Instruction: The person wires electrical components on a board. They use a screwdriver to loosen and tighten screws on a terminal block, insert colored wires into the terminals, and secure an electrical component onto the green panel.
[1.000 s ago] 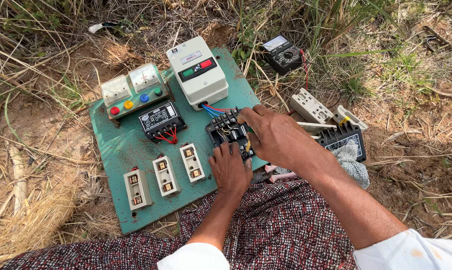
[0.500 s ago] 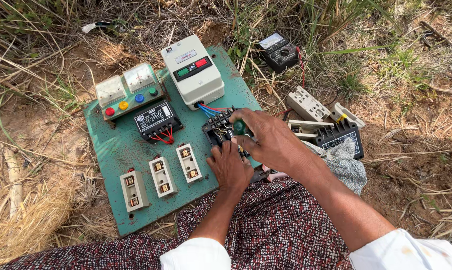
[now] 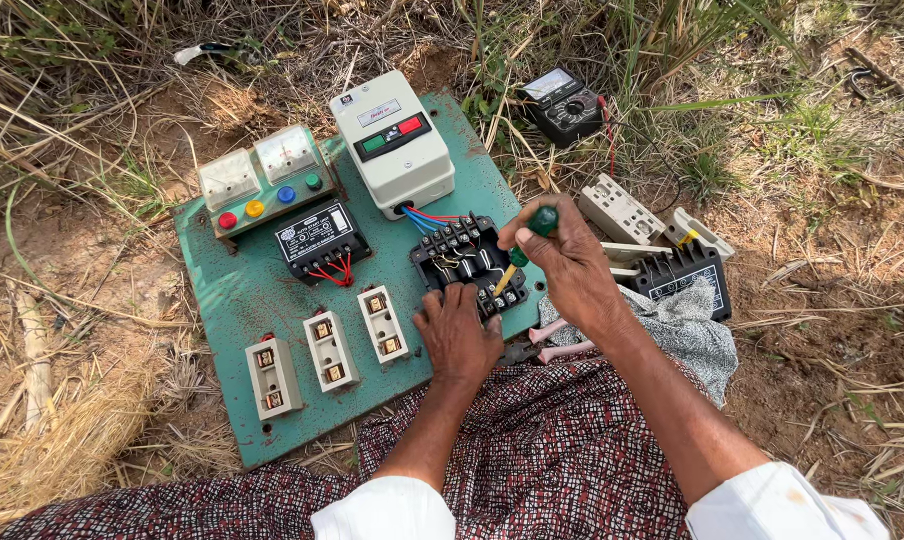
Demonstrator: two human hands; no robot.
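Grass-ringed green board [image 3: 222,300], frame centre: right hand [image 3: 572,270] grasping screwdriver [image 3: 527,245] works black contactor [image 3: 472,265]; left hand [image 3: 459,335], fingers curled, steadies it.

A panel board [image 3: 232,300] lies flat on the ground before my lap. At its far edge sits a starter box [image 3: 392,140], with a meter unit [image 3: 262,180] to its left. Nearer me, a small relay [image 3: 317,238] lies left of the contactor [image 3: 469,262]. Three fuse holders [image 3: 327,350] stand in a row along the near left. My left hand [image 3: 457,335] rests on the contactor's near edge; my right hand [image 3: 569,262], to its right, holds a screwdriver [image 3: 524,245] onto it. Off the board, a multimeter [image 3: 564,103] lies far right, and loose parts [image 3: 662,245] lie right on a cloth [image 3: 692,330].
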